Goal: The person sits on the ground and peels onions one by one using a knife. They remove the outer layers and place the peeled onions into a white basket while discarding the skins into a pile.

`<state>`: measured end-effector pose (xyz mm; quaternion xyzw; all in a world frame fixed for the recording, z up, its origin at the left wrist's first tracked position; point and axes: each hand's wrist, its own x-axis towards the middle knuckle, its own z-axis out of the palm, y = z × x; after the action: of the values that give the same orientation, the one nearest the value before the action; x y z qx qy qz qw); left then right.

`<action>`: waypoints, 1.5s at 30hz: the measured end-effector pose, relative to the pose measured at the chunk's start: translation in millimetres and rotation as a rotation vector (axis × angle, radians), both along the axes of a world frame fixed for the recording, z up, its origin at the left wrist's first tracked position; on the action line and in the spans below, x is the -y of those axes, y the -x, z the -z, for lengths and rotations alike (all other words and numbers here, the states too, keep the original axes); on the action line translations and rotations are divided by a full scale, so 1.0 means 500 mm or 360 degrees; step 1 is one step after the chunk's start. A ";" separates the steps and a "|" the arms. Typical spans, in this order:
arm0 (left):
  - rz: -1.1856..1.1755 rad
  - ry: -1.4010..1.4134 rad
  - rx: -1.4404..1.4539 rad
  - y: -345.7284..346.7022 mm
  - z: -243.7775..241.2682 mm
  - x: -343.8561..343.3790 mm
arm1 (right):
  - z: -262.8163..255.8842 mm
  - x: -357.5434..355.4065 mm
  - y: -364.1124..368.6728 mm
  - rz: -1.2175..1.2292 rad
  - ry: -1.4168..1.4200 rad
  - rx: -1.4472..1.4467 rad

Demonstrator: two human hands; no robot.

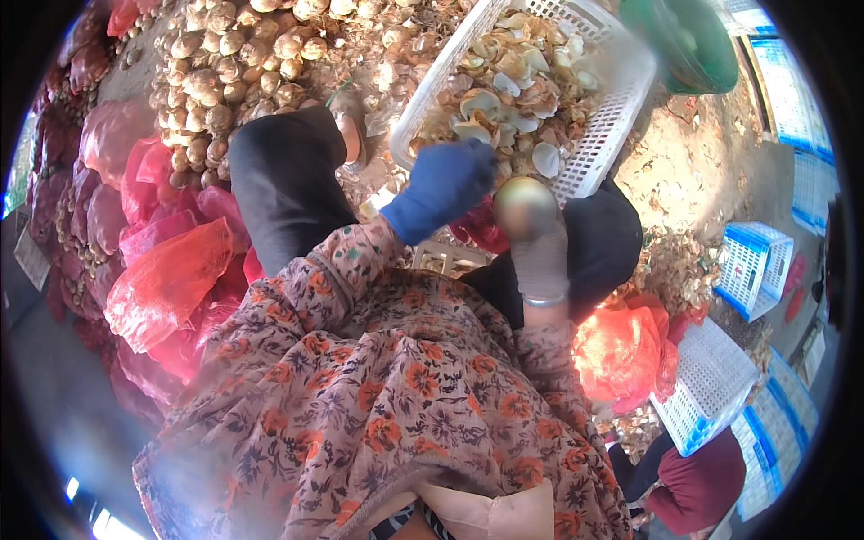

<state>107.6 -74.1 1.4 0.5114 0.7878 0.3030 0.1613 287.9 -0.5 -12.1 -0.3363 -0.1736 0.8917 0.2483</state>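
My right hand (542, 260), in a grey glove, grips a pale onion (523, 191) beside the near end of a white plastic crate (597, 165). The onion and fingertips are partly blurred. My left hand (445, 189), in a blue glove, is curled over the crate's near left corner, a little apart from the onion. Its fingers face away from me, so whether they hold anything is hidden. Papery onion skins and cut outer layers (506, 94) fill much of the crate.
A heap of unpeeled onions (223, 74) lies ahead left. Red mesh sacks (175, 277) crowd my left side; another red mesh sack (624, 351) sits at right. A green tub (702, 54) stands beyond the crate. White-and-blue crates (752, 270) and a seated person (702, 479) are at right.
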 end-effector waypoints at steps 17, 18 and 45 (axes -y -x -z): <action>0.0448 0.0348 -0.0055 -0.005 -0.053 0.129 | -0.006 -0.006 0.003 0.0213 0.0222 -0.0083; 0.0430 0.0352 -0.0099 -0.004 -0.049 0.131 | -0.008 -0.006 0.005 0.0212 0.0220 -0.0075; 0.0163 0.0744 0.1461 0.049 -0.095 0.123 | -0.006 -0.003 0.007 0.0046 0.0064 0.0030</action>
<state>83.0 -135.8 48.9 0.3142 0.6565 0.3036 0.6149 284.3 0.8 -9.0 -0.3520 -0.1530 0.8881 0.2529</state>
